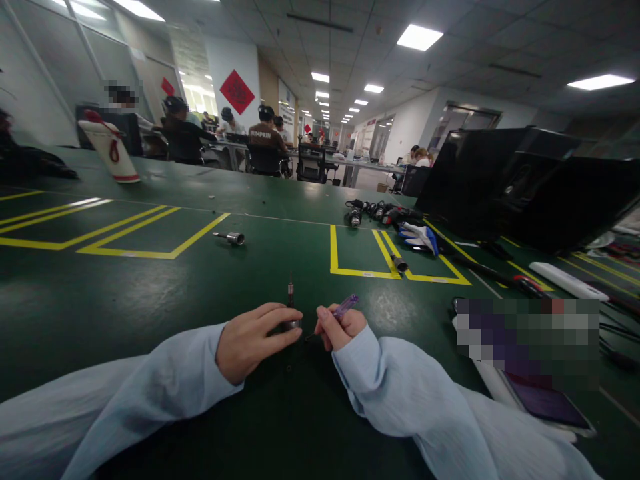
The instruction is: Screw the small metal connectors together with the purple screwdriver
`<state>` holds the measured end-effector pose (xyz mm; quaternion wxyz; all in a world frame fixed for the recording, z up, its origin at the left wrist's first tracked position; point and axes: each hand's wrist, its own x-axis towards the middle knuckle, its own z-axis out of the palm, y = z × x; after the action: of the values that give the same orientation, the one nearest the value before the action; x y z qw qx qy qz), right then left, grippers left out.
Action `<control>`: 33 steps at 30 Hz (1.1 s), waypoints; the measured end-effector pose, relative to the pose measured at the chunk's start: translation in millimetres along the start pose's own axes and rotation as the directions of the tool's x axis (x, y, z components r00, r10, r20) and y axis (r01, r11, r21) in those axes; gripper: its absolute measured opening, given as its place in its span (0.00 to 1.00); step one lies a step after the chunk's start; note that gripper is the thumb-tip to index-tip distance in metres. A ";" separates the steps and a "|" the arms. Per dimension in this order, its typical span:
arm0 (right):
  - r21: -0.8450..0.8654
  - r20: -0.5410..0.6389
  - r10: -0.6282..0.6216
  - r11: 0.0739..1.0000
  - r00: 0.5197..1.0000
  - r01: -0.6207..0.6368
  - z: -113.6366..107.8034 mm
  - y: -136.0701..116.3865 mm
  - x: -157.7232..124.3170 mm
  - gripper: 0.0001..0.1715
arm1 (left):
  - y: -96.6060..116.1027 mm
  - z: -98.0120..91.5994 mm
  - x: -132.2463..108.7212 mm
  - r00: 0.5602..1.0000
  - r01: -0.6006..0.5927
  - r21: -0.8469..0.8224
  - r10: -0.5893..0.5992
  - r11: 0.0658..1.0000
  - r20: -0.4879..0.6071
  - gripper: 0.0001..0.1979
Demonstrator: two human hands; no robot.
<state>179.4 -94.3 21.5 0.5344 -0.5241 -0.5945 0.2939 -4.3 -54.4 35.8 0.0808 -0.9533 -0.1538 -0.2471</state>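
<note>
Nearest, the left hand (253, 347) lies knuckles up on the green table (150, 300), its fingers curled around a small metal piece (291, 325) from which a thin bit (291, 291) stands upright. Just beside it the right hand (340, 328) is closed in a pinch on a purple-handled tool (345, 307), whose dark tip slants down towards the metal piece. Both forearms in pale blue sleeves rest on the table. To the right lies a phone (545, 403) on a white sheet. Farther off, a metal socket (231, 237) lies alone beside the yellow floor-tape lines (150, 253); blue-and-white gloves (420, 237) and a cluster of tools (375, 212) lie before black monitors (500, 180). Seated people (265, 143) work at the far tables.
</note>
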 end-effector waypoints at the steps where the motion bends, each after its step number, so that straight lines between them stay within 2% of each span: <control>1: -0.025 0.002 -0.016 1.000 1.000 0.016 0.0 0.4 -0.2 0.24 | -0.5 0.0 0.1 1.000 -0.001 0.015 0.001 1.000 -0.014 0.16; 4: -0.058 0.001 -0.022 0.998 1.000 0.022 0.3 2.3 -0.4 0.23 | -1.2 1.3 1.6 0.994 -0.097 0.020 0.098 0.995 -0.051 0.15; 6: -0.068 0.000 -0.012 0.998 1.000 0.012 0.8 3.9 -0.3 0.23 | -0.7 2.2 3.5 0.982 -0.184 0.002 0.184 0.983 -0.040 0.13; 8: -0.090 -0.001 -0.001 0.996 1.000 0.000 1.3 5.0 -0.2 0.23 | -0.8 2.2 5.1 0.977 -0.214 -0.006 0.214 0.977 -0.010 0.12; 11: -0.107 -0.002 0.014 0.994 1.000 -0.014 1.9 4.4 -0.3 0.24 | -4.6 1.3 5.1 0.989 -0.146 -0.047 0.146 0.988 0.006 0.14; 15: -0.123 -0.002 -0.037 0.992 0.999 0.037 1.2 0.2 -0.5 0.25 | -14.3 4.3 2.8 0.995 0.090 -0.245 -0.099 0.965 -0.025 0.14; 17: -0.116 -0.005 -0.030 0.993 1.000 0.029 0.2 -1.7 0.0 0.24 | -18.6 8.1 3.0 0.958 0.246 -0.443 -0.285 0.862 -0.023 0.11; 18: -0.090 -0.009 -0.002 0.996 1.000 0.002 -0.3 -2.4 0.4 0.24 | -20.3 10.1 3.6 0.919 0.328 -0.558 -0.395 0.762 0.001 0.12; 20: 0.002 -0.019 0.075 0.997 0.997 -0.075 -1.1 -3.1 1.0 0.24 | -22.2 13.6 5.7 0.804 0.455 -0.747 -0.584 0.485 0.110 0.16; 22: 0.115 -0.025 0.112 0.987 0.993 -0.109 -1.4 -3.3 0.9 0.24 | -22.2 15.3 8.2 0.705 0.512 -0.825 -0.665 0.239 0.245 0.19; 23: 0.166 -0.027 0.099 0.982 0.995 -0.093 -1.3 -3.4 0.6 0.24 | -21.3 15.4 9.4 0.677 0.522 -0.837 -0.678 0.167 0.287 0.21; 24: 0.209 -0.034 0.066 0.976 0.997 -0.057 -1.0 -3.4 0.0 0.23 | -20.0 15.1 10.5 0.659 0.523 -0.842 -0.689 0.130 0.302 0.22; 27: 0.248 -0.079 -0.137 0.957 0.987 0.152 0.4 -4.1 -1.6 0.18 | -14.2 12.6 13.4 0.634 0.497 -0.860 -0.727 0.120 0.265 0.22; 30: 0.144 -0.090 -0.360 0.918 0.929 0.370 2.2 -5.4 -1.5 0.13 | -10.0 10.8 15.2 0.631 0.491 -0.865 -0.727 0.105 0.271 0.22; 33: 0.031 -0.054 -0.488 0.871 0.871 0.490 4.0 -5.7 0.1 0.10 | -9.4 10.3 16.1 0.626 0.500 -0.862 -0.724 0.088 0.289 0.23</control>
<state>173.9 -95.0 25.7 0.6157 -0.3515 -0.6891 0.1503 10.6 -39.0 35.6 -0.5329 -0.6479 -0.3727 -0.3967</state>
